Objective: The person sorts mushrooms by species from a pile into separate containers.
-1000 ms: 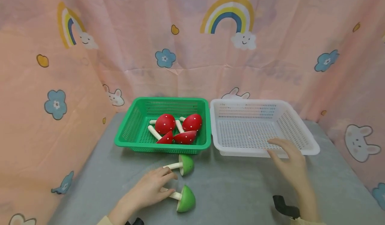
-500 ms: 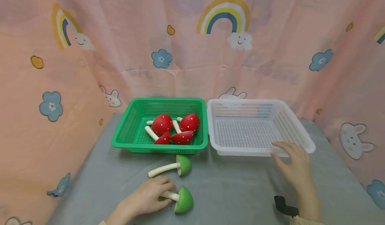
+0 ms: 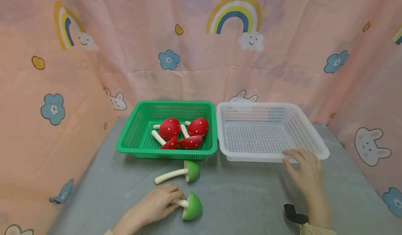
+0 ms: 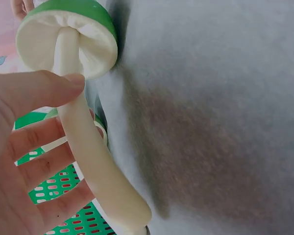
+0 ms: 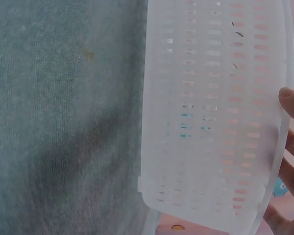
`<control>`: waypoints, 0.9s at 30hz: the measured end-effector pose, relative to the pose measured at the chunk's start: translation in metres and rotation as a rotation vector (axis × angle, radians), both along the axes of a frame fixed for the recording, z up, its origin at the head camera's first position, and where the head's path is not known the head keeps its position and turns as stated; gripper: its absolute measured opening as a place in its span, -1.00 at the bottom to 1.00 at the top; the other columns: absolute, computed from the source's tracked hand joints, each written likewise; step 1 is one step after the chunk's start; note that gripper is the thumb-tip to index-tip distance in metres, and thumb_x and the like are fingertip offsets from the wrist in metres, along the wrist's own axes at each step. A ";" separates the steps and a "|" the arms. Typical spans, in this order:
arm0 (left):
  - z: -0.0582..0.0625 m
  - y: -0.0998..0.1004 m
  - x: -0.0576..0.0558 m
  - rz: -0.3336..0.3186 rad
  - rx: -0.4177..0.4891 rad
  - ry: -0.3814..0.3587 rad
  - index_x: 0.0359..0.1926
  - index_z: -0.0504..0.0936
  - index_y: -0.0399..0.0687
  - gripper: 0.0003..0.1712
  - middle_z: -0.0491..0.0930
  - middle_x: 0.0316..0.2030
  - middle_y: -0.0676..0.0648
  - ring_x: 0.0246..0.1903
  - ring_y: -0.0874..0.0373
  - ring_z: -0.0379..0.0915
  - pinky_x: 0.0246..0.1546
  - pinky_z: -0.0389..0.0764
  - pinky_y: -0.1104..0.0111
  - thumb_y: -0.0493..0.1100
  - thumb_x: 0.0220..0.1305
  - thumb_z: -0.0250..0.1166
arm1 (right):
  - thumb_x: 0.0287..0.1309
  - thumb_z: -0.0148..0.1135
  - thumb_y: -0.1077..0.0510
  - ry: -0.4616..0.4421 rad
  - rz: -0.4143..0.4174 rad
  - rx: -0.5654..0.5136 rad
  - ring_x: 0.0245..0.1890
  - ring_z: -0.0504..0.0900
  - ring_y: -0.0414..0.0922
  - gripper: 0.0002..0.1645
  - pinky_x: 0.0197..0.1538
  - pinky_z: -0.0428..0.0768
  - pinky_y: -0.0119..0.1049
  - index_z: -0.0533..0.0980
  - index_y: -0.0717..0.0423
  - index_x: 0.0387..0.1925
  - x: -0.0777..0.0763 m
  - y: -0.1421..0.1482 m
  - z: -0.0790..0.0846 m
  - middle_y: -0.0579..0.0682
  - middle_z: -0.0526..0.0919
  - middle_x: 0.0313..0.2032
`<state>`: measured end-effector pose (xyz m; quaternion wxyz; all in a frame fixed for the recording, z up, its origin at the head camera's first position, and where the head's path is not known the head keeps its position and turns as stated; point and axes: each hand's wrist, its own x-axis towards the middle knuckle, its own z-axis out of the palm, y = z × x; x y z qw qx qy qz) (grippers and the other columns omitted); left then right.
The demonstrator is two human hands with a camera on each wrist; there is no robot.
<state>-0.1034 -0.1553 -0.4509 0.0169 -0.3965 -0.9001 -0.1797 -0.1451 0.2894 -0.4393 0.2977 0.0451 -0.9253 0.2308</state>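
Observation:
My left hand (image 3: 158,203) pinches the white stem of a green-capped toy mushroom (image 3: 193,206) lying on the grey cloth. In the left wrist view, the thumb crosses the front of the mushroom's stem (image 4: 90,142), with the fingers behind it. Just beyond lies a second green-capped toy mushroom (image 3: 192,172), its stem pointing left. At the right, my right hand (image 3: 306,174) is at the near rim of the white basket (image 3: 251,157), thumb and fingers apart. The right wrist view has the thumb against the rim and the fingers on its far side.
A green basket (image 3: 166,153) stands left of the white one, holding several red toy mushrooms (image 3: 169,128) with white dots. Pink patterned curtain (image 3: 194,81) hangs behind and at both sides of the grey-covered table (image 3: 245,193).
My left hand has drawn back from the farther green mushroom and now pinches the nearer one's stem. The right hand has moved slightly along the white basket's rim. The head view shifted a little.

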 end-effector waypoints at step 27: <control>0.070 0.094 -0.034 0.136 0.204 0.004 -0.14 0.66 0.15 -0.75 0.57 -0.31 0.18 -0.31 0.32 0.41 -0.33 0.46 0.55 -0.14 0.12 0.42 | 0.02 0.36 0.33 -0.036 -0.025 0.002 0.03 0.41 0.24 -0.71 0.26 0.10 0.35 0.60 0.18 -0.15 0.001 -0.003 0.002 0.27 0.59 -0.09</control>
